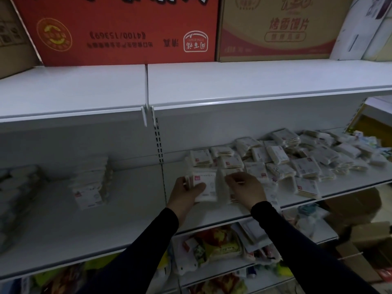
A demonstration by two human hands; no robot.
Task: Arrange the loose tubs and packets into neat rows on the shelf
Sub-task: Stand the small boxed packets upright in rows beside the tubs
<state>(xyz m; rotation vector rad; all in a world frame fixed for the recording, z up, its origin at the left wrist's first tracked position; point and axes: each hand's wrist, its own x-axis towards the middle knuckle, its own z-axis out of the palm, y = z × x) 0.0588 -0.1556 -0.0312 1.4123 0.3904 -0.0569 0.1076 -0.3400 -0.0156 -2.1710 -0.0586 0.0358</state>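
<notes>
Fingers of left hand (186,193) gripping white packet (204,187) at shelf (127,219) front, squaring it for a row; right hand (246,190) pinching neighbouring packet (224,183); loose packets (297,160) heaping right, awaiting sorting.

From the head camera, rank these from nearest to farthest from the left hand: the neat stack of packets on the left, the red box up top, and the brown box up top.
1. Neat stack of packets, same shelf, to the left of the left hand.
2. Red box, top shelf, above and left.
3. Brown box, top shelf, above and right.
</notes>
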